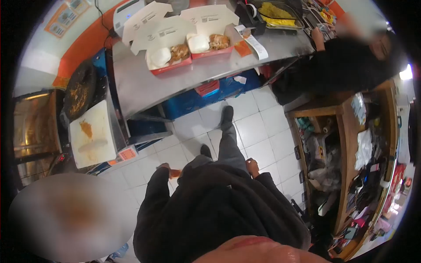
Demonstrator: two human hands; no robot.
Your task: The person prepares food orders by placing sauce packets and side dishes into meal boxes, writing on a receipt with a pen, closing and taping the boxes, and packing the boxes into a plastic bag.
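Observation:
My left hand (164, 166) hangs by my left side, fingers curled, with a small orange-brown piece (175, 173) at it that is too blurred to name. By my right thigh hangs my right hand (252, 167), loosely closed, and I see nothing in it. Both hands are apart from the metal table (144, 90). On that table stand two open takeaway boxes, a left one (169, 70) and a right one (215, 53). Each contains a white rounded mound, perhaps rice, beside browned food (179, 52).
A strip of paper (256, 46) and an orange packet (243, 48) lie beside the boxes. At left are a cutting board (93, 136) and a dark round pan (79, 90). A person in black (337, 70) works at right, near wooden shelves (346, 149). Tiled floor (250, 114) lies between.

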